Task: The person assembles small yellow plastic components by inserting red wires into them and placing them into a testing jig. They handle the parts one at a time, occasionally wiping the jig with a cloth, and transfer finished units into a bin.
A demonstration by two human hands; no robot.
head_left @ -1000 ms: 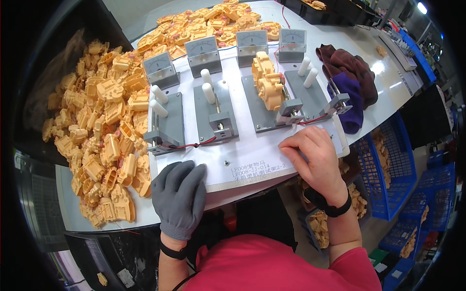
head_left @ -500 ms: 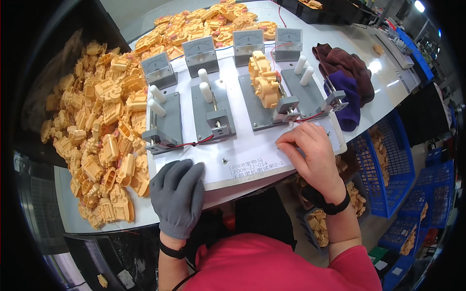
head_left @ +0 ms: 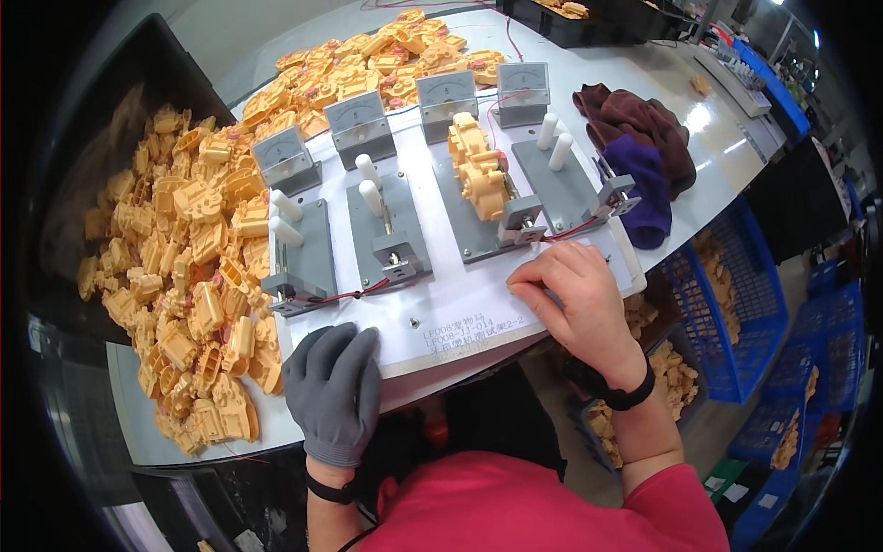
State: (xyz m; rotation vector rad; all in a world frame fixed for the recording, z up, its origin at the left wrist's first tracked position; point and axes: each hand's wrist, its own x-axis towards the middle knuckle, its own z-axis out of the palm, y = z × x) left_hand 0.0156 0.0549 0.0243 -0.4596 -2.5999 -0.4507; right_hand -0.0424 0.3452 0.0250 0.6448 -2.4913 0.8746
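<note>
My left hand (head_left: 333,396), in a grey glove, lies over the front left edge of a white board (head_left: 464,293), fingers stretched and holding nothing. My bare right hand (head_left: 586,305) rests on the board's front right, fingers loosely bent, with nothing visible in them. Just beyond it, a yellow plastic housing (head_left: 480,175) stands on the third grey fixture plate (head_left: 476,241), against a grey metal clamp block (head_left: 521,221). The other plates, such as the second one (head_left: 368,241), carry white pegs (head_left: 371,196) and no housing. Behind the plates stand several analog meters (head_left: 448,99).
A large heap of yellow housings (head_left: 198,239) spills from a black bin (head_left: 179,69) at left. More housings (head_left: 354,69) lie behind the meters. A brown and purple cloth (head_left: 644,166) lies at right. Below are blue crates (head_left: 736,340) with yellow parts.
The view has shifted slightly, so the board and fixtures sit a little lower and further left. Both hands keep about the same pose, and the housing stays on its plate.
</note>
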